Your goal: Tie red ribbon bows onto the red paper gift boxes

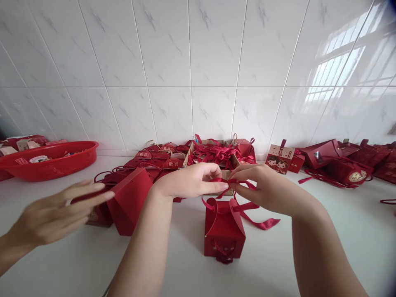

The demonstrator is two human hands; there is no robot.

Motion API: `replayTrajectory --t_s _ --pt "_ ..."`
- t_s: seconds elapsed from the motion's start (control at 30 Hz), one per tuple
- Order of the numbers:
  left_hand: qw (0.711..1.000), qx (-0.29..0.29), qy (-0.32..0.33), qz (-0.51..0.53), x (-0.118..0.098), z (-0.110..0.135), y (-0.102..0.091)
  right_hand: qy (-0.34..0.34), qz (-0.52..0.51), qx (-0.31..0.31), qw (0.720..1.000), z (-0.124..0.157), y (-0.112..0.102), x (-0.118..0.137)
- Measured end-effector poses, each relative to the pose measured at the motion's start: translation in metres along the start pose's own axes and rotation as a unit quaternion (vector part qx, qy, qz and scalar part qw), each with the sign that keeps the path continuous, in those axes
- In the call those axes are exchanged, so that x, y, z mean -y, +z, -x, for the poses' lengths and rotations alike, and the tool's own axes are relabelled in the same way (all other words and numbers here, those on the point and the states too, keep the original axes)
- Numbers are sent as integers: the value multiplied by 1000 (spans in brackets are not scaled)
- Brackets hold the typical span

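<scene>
Just above a small red gift box (224, 231), my left hand (193, 179) pinches a dark red ribbon (262, 224). My right hand (261, 181) grips the same ribbon close beside it, so the fingertips of both hands nearly meet. The ribbon passes through the two rounded top flaps of the box, and one tail trails onto the counter at the right. The box stands upright with a twisted cord and tassel on its front. Whether the ribbon is knotted between my fingers I cannot tell.
Another person's hand (62, 210) reaches in at the left near a tall red box (131, 202). Behind my hands stands an open carton (213, 152) of red ribbons, beside piled red boxes (157, 159). A red basin (62, 161) sits far left, velvet bags (343, 170) right.
</scene>
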State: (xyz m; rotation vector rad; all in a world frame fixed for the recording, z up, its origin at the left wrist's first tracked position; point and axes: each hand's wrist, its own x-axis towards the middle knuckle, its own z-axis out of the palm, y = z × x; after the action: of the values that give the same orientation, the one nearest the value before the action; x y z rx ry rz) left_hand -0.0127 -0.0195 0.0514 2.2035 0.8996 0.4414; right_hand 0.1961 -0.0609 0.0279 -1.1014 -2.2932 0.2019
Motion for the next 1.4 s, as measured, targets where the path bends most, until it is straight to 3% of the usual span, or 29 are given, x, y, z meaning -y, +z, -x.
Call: replayTrajectory --t_s 0.2,0.5,0.97,1.2,1.4 --pt "999 11 -10 41 0 -4 4 64 -10 26 998 -2 3 -2" --pt "998 63 -25 -17 -4 -1 1 143 16 29 989 -5 1 0" --pt "993 62 -16 -95 -4 4 1 129 25 15 991 -5 0 -4" --pt "974 -7 -51 -221 -9 19 8 107 -18 17 994 -1 -5 -6" --pt "965 -43 -106 -235 -5 37 -2 109 -66 9 992 9 -21 -11"
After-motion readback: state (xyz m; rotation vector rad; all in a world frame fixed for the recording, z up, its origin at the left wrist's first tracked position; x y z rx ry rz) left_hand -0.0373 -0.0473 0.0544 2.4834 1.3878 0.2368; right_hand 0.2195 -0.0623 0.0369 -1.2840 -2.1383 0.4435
